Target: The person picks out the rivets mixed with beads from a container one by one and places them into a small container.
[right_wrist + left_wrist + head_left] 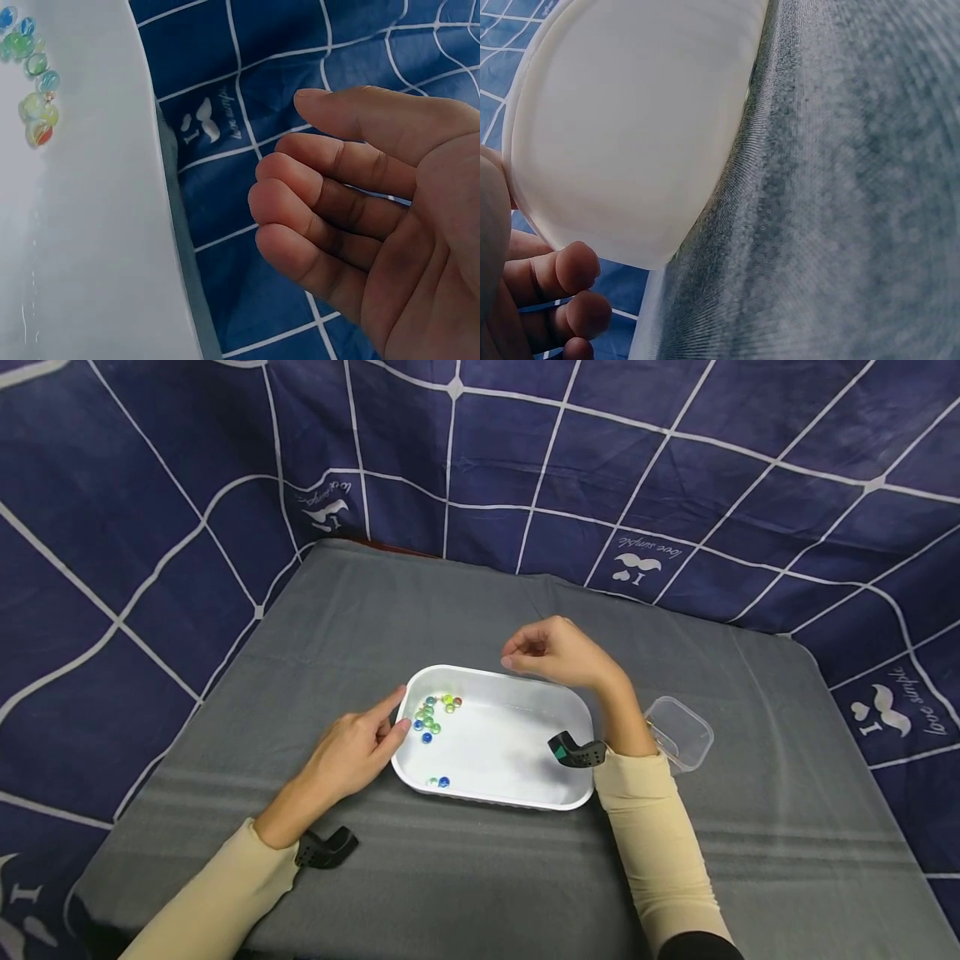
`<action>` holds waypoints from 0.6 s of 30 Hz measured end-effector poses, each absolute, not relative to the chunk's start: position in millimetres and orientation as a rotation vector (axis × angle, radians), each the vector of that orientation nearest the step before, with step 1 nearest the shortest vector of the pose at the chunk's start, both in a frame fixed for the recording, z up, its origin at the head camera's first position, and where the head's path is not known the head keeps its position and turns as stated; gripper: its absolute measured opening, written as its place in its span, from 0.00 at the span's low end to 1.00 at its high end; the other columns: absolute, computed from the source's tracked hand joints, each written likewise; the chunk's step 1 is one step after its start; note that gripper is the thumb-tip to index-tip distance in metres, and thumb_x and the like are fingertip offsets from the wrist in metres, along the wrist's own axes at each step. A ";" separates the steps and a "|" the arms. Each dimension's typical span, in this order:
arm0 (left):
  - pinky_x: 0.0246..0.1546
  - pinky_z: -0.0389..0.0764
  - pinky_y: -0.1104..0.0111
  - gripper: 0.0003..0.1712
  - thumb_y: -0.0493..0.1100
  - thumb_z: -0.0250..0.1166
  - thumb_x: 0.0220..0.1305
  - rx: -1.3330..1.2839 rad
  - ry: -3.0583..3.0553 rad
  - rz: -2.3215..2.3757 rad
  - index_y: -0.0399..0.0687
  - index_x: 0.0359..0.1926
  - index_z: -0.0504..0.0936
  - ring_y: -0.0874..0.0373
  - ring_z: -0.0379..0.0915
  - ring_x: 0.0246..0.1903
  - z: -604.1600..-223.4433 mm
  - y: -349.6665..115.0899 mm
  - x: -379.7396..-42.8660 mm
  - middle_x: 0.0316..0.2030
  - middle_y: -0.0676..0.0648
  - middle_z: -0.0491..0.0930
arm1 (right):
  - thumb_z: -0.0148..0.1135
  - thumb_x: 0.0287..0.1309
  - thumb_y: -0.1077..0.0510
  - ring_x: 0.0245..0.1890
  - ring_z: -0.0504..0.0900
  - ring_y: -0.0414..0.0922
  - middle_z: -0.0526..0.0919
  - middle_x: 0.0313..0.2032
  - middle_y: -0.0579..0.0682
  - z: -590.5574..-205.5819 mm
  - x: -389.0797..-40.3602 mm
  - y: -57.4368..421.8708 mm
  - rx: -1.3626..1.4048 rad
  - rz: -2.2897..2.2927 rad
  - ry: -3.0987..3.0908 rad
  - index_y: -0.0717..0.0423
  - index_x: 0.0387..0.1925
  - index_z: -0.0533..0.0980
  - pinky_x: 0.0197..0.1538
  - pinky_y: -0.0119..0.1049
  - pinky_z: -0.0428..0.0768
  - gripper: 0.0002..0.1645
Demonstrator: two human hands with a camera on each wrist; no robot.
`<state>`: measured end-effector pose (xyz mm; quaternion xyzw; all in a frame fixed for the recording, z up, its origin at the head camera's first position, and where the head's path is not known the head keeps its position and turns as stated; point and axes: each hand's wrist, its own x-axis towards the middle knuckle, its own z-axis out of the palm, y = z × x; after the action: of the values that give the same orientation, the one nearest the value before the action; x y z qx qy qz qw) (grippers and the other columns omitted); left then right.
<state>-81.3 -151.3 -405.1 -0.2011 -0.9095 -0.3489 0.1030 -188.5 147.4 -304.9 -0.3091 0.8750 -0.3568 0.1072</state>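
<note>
In the head view a white tray lies on the grey cloth, with several glass marbles grouped at its left end. A blue marble and a pale green one sit by its near wall. My left hand touches the tray's left end, its index fingertip and thumb at the rim. From the left wrist view, its other fingers are bent beside the outer wall. My right hand hovers over the far rim, fingers loosely curved. Nothing shows between its thumb and fingers in the right wrist view.
Right of the tray, partly behind my right forearm, lies a clear plastic box with small gold-coloured bits at its edge. A dark blue curtain with white lines hangs around the back and sides of the grey-covered table.
</note>
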 end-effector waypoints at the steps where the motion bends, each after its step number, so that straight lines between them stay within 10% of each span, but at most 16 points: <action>1: 0.17 0.62 0.68 0.28 0.42 0.61 0.69 -0.594 -2.683 -1.029 0.31 0.65 0.72 0.66 0.58 0.14 -405.2 -151.4 -81.3 0.16 0.58 0.67 | 0.67 0.61 0.59 0.26 0.78 0.45 0.86 0.30 0.50 -304.2 -189.0 145.8 -0.914 -1.048 2.577 0.59 0.37 0.85 0.31 0.32 0.75 0.07; 18: 0.18 0.63 0.68 0.27 0.42 0.61 0.69 -0.597 -2.672 -1.024 0.32 0.64 0.74 0.68 0.58 0.14 -407.6 -151.0 -82.7 0.16 0.59 0.67 | 0.68 0.61 0.59 0.27 0.78 0.41 0.86 0.30 0.52 -298.8 -197.4 110.2 -0.971 -1.123 2.518 0.59 0.36 0.85 0.33 0.32 0.76 0.06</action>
<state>-82.7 -151.0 -407.6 -0.2031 -0.9086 -0.3484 0.1092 -197.4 110.2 -298.8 -0.3302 0.8564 -0.3817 0.1090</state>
